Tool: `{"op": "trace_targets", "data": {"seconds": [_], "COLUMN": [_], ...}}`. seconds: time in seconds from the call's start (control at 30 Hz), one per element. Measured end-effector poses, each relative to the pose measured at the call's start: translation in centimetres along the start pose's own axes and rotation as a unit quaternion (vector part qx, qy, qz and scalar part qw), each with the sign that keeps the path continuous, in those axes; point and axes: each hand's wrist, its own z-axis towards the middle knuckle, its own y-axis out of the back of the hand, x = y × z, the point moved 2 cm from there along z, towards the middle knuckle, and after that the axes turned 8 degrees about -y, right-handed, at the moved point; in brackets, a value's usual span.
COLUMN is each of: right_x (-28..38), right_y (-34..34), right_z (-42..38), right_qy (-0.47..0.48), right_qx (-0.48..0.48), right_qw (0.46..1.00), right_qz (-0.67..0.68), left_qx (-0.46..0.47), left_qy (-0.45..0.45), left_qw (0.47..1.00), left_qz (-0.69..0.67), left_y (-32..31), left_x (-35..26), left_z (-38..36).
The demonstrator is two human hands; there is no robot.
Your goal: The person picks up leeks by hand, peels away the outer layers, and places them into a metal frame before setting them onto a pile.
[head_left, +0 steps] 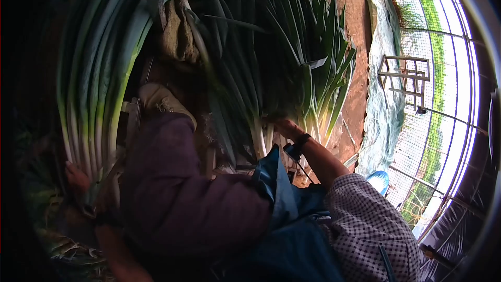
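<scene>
My left hand is closed round the pale lower stems of a bunch of long green leeks at the left, leaves pointing up. Right of my knee, my right hand reaches among the white stems of more leeks; its fingertips are hidden behind stems and in shadow, so its hold cannot be made out. Close beside that hand, at its right, stands another thick cluster of leeks with dark leaves fanned upward.
My bent leg lies between the two bunches. A brown sack is above my boot. Pale plastic sheeting, a metal frame and a mesh wall line the right. Leaf scraps lie at lower left.
</scene>
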Motion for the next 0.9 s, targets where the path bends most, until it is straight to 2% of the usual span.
{"op": "trace_targets", "data": {"seconds": [0.07, 0.1, 0.2, 0.23, 0.27, 0.33, 0.47, 0.6, 0.7, 0.77, 0.8, 0.87, 0.9], "right_x": [5.5, 5.7, 8.3, 9.4, 9.8, 11.9, 15.1, 16.6, 15.4, 16.8, 17.8, 19.4, 20.6], "right_y": [0.8, 0.8, 3.0, 2.9, 2.8, 3.3, 4.3, 6.0, 8.1, 8.6, 8.9, 11.4, 12.9], "right_z": [-3.0, -3.5, -6.3, -8.0, -8.7, -9.7, -13.0, -16.9, -22.0, -27.4, -29.9, -35.2, -37.3], "right_qy": [-0.125, -0.065, -0.091, 0.037, 0.004, -0.053, -0.053, -0.14, -0.115, -0.144, -0.176, -0.148, -0.098], "right_qx": [-0.084, -0.172, -0.184, -0.152, -0.08, 0.062, 0.09, 0.056, 0.068, -0.005, -0.063, -0.125, -0.148], "right_qw": [0.988, 0.981, 0.973, 0.983, 0.997, 0.966, 0.954, 0.982, 0.991, 0.98, 0.958, 0.964, 0.971], "right_qz": [-0.028, 0.061, -0.105, -0.099, 0.016, 0.245, 0.281, 0.112, 0.025, -0.134, -0.217, -0.181, -0.16], "left_qx": [-0.002, -0.001, 0.005, 0.005, 0.005, 0.009, 0.013, 0.009, 0.004, 0.003, 0.003, 0.004, 0.005], "left_qy": [0.0, -0.004, -0.007, -0.011, -0.013, -0.016, -0.021, -0.028, -0.036, -0.043, -0.048, -0.063, -0.074], "left_qw": [1.0, 1.0, 1.0, 1.0, 1.0, 1.0, 1.0, 1.0, 0.999, 0.999, 0.999, 0.998, 0.997], "left_qz": [0.001, 0.001, -0.001, 0.004, 0.001, 0.002, 0.0, -0.004, -0.01, -0.01, -0.009, -0.003, -0.001], "left_y": [0.3, 0.1, -0.6, -0.5, -0.4, -0.4, -0.7, -0.6, -0.5, -0.4, -0.4, -0.4, -0.5], "left_x": [0.2, 0.0, 0.0, 0.0, 0.0, 0.0, 0.0, -0.2, -0.6, -0.7, -0.8, -1.0, -1.3], "left_z": [-0.1, -0.1, 0.1, 0.3, 0.2, 0.2, -0.4, -0.3, -0.3, -0.4, -0.6, -0.9, -1.1]}}
